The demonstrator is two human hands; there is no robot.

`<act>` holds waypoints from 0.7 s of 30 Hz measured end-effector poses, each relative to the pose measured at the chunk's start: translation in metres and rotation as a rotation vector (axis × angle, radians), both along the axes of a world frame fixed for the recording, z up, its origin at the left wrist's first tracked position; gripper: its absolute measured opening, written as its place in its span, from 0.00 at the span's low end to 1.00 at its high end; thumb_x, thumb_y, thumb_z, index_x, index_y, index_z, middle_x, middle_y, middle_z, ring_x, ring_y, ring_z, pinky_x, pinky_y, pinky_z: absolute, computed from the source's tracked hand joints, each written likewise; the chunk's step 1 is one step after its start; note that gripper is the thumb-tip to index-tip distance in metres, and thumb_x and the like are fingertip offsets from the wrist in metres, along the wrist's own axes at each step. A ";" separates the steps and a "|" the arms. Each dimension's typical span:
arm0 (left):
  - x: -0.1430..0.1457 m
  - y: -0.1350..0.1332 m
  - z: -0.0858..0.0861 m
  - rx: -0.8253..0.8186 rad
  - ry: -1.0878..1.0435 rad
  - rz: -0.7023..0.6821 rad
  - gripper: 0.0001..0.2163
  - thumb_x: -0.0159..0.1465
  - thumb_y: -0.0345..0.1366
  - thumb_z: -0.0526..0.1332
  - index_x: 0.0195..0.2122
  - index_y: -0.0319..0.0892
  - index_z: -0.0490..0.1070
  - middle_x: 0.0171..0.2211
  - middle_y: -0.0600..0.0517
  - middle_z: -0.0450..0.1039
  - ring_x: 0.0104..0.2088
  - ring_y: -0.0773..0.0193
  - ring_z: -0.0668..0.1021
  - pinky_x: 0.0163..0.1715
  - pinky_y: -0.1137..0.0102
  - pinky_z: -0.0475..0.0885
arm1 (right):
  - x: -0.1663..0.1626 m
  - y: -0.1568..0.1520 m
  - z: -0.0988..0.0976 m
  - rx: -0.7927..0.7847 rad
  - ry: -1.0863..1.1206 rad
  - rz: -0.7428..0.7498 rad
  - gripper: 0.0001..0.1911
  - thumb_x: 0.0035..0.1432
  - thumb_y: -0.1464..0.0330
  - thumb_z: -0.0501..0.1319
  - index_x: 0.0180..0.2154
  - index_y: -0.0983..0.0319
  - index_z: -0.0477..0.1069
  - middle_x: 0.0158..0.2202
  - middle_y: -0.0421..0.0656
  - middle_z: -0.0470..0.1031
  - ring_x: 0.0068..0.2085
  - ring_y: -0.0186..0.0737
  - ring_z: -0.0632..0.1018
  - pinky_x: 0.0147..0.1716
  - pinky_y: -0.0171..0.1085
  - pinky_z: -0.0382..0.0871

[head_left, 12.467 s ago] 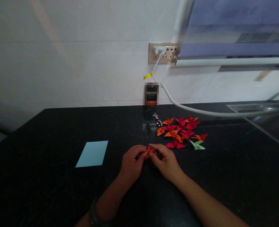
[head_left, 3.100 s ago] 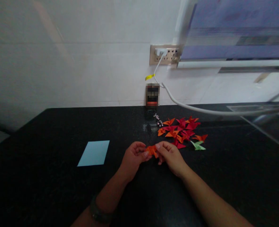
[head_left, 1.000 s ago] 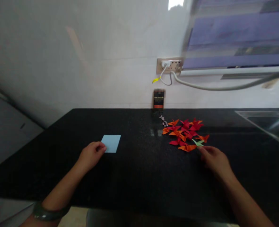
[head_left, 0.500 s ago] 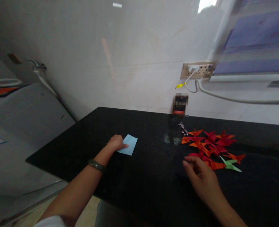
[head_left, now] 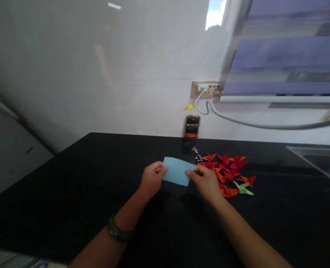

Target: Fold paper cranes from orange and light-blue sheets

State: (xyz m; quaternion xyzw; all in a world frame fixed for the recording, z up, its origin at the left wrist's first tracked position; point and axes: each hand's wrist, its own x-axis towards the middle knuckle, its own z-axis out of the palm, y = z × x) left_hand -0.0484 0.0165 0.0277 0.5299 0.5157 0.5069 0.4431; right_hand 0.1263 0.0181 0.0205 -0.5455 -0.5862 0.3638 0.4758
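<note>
A light blue sheet of paper (head_left: 177, 172) is held up over the black countertop, stretched between both hands. My left hand (head_left: 153, 178) pinches its left edge, thumb in front and fingers behind. On the opposite side, my right hand (head_left: 206, 182) grips the right edge the same way. Just beyond the right hand lies a cluster of folded paper cranes (head_left: 228, 162), red and orange. One pale green paper crane (head_left: 243, 188) sits at the cluster's near right side. A dark bracelet (head_left: 119, 230) circles my left wrist.
The black countertop (head_left: 83, 178) runs back to a pale tiled wall (head_left: 142, 93). Against the wall stands a blurred-out dark device (head_left: 192, 127) with a beaded strap (head_left: 197, 153). Above is a socket panel (head_left: 206, 89) with a white cable. A sink edge (head_left: 316, 163) shows at right.
The left hand has brought the blue paper rightward off the counter, and the right hand has taken hold of its other edge. The view has turned to the right.
</note>
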 end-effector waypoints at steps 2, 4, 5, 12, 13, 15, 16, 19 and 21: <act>0.009 0.004 0.001 -0.046 -0.131 0.119 0.18 0.52 0.47 0.58 0.38 0.40 0.68 0.37 0.46 0.73 0.38 0.59 0.73 0.38 0.68 0.66 | 0.009 -0.003 0.003 0.124 0.002 -0.101 0.08 0.49 0.65 0.58 0.27 0.63 0.71 0.21 0.41 0.72 0.23 0.36 0.72 0.23 0.34 0.67; 0.014 0.007 0.002 -0.279 -0.355 0.057 0.26 0.53 0.55 0.52 0.44 0.39 0.66 0.40 0.43 0.71 0.40 0.58 0.73 0.39 0.65 0.66 | 0.019 -0.010 0.004 0.374 -0.075 -0.059 0.06 0.50 0.69 0.57 0.31 0.61 0.72 0.32 0.44 0.75 0.34 0.40 0.75 0.35 0.38 0.69; 0.015 0.007 0.003 -0.462 -0.463 -0.089 0.31 0.52 0.59 0.47 0.43 0.37 0.66 0.37 0.41 0.72 0.37 0.55 0.74 0.37 0.62 0.66 | 0.023 -0.014 0.005 0.466 -0.159 0.018 0.07 0.50 0.72 0.57 0.32 0.60 0.73 0.34 0.44 0.75 0.37 0.40 0.75 0.39 0.40 0.68; 0.016 0.000 -0.003 -0.624 -0.749 -0.401 0.18 0.55 0.41 0.58 0.42 0.34 0.67 0.32 0.42 0.74 0.34 0.55 0.76 0.34 0.63 0.69 | 0.037 -0.028 -0.008 0.681 -0.445 0.386 0.18 0.50 0.78 0.52 0.41 0.58 0.70 0.43 0.46 0.73 0.43 0.39 0.73 0.40 0.40 0.69; 0.016 -0.001 -0.006 -0.605 -0.735 -0.376 0.17 0.54 0.39 0.59 0.42 0.35 0.67 0.32 0.43 0.74 0.33 0.55 0.76 0.33 0.63 0.69 | 0.037 -0.029 -0.010 0.671 -0.460 0.410 0.18 0.51 0.78 0.53 0.41 0.57 0.69 0.43 0.46 0.72 0.43 0.39 0.73 0.40 0.40 0.68; 0.016 -0.003 -0.009 -0.568 -0.705 -0.329 0.15 0.54 0.38 0.60 0.40 0.36 0.67 0.32 0.44 0.74 0.32 0.57 0.77 0.32 0.65 0.70 | 0.035 -0.031 -0.012 0.630 -0.453 0.408 0.15 0.51 0.76 0.54 0.41 0.57 0.69 0.43 0.45 0.72 0.42 0.39 0.73 0.39 0.39 0.68; 0.016 -0.003 -0.011 -0.551 -0.700 -0.321 0.14 0.54 0.38 0.60 0.40 0.36 0.68 0.33 0.44 0.74 0.32 0.58 0.76 0.32 0.65 0.70 | 0.034 -0.032 -0.012 0.595 -0.432 0.380 0.13 0.52 0.75 0.55 0.39 0.57 0.70 0.42 0.46 0.72 0.41 0.39 0.73 0.38 0.39 0.68; 0.019 -0.007 -0.013 -0.532 -0.725 -0.328 0.13 0.54 0.38 0.60 0.38 0.36 0.68 0.36 0.44 0.73 0.34 0.59 0.76 0.35 0.65 0.71 | 0.029 -0.034 -0.013 0.446 -0.341 0.204 0.05 0.53 0.71 0.56 0.31 0.60 0.70 0.36 0.46 0.70 0.37 0.38 0.73 0.34 0.37 0.68; 0.022 -0.011 -0.013 -0.552 -0.758 -0.353 0.15 0.56 0.43 0.58 0.38 0.35 0.69 0.38 0.42 0.72 0.38 0.56 0.75 0.37 0.63 0.70 | 0.027 -0.033 -0.014 0.364 -0.287 0.072 0.07 0.53 0.69 0.57 0.23 0.62 0.67 0.35 0.46 0.67 0.35 0.39 0.71 0.32 0.37 0.67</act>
